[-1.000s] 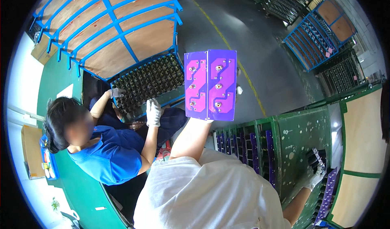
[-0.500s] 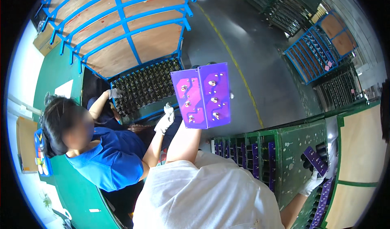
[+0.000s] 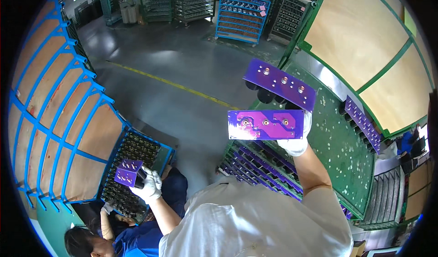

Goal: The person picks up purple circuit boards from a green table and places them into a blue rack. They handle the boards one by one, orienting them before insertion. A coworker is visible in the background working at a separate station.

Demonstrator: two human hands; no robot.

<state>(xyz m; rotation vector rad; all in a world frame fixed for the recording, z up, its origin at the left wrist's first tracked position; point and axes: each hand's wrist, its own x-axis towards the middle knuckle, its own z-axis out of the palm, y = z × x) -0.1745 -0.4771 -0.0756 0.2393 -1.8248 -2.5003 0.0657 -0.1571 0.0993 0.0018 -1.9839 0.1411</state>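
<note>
My left hand (image 3: 148, 186), in a white glove, is closed around a purple circuit board piece (image 3: 129, 171) with dark parts beneath it. It is above a blue-framed rack tray (image 3: 137, 149) filled with rows of dark parts. My right hand (image 3: 297, 137), also gloved, is closed at the right edges of two purple circuit boards. The nearer board (image 3: 266, 124) faces me with several round metal terminals. Behind it, the farther board (image 3: 283, 82) tilts, with black cylinders under it. The fingers of my right hand are partly hidden by the boards.
Below my right hand, a green rack (image 3: 260, 165) holds rows of purple boards. Another board (image 3: 362, 122) stands at the right of its green top (image 3: 333, 152). A co-worker in blue (image 3: 141, 241) sits lower left, a gloved hand (image 3: 108, 207) by the tray. More racks (image 3: 244, 15) stand behind.
The view has swung to the right. My right hand, earlier low by the green rack with one board, is now raised with two. My left hand's boards appear farther off, by the tray.
</note>
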